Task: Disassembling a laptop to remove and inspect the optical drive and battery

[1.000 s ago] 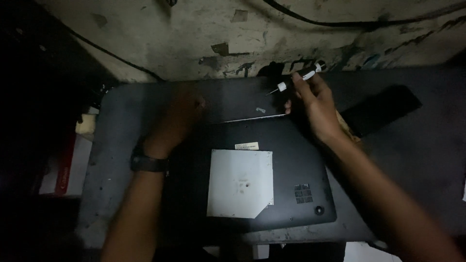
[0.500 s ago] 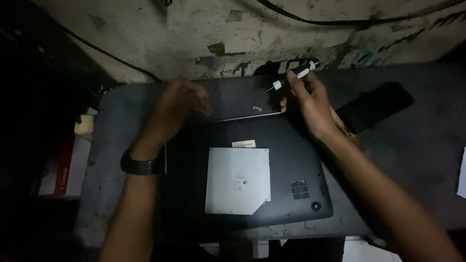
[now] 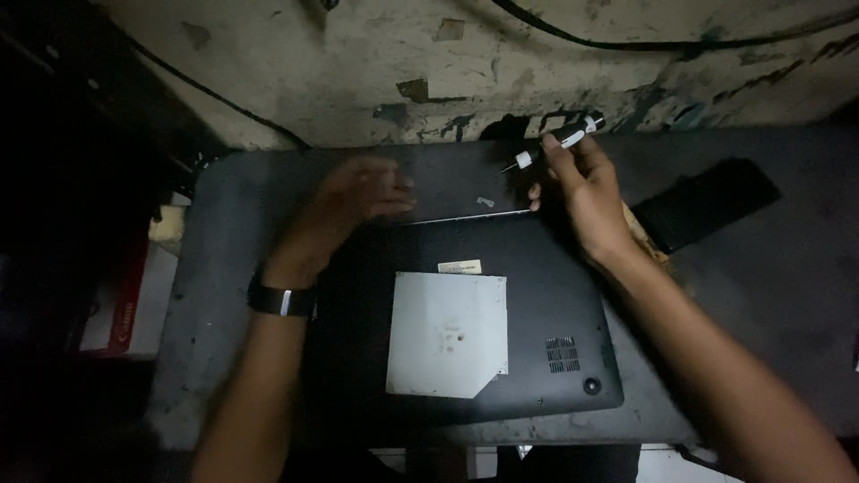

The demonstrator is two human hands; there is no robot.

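Observation:
A black laptop (image 3: 537, 295) lies upside down on the dark table (image 3: 769, 295). A flat silver optical drive (image 3: 447, 333) rests on its underside. My right hand (image 3: 582, 192) holds a small black-and-white screwdriver (image 3: 555, 143) above the laptop's far edge, tip pointing left and down. My left hand (image 3: 358, 201), blurred, hovers over the far left corner of the laptop with fingers spread and nothing in it; a black watch (image 3: 282, 300) is on that wrist. A small metal piece (image 3: 485, 202) lies just beyond the laptop's far edge.
A black flat rectangular object (image 3: 707, 201) lies on the table to the right of my right hand. A stained wall (image 3: 447, 63) with a black cable (image 3: 644, 40) rises behind the table. A red and white box (image 3: 116, 304) sits in the dark at the left.
My left hand has shifted right along the laptop's far edge and is blurred with motion. My right hand keeps the screwdriver in about the same spot.

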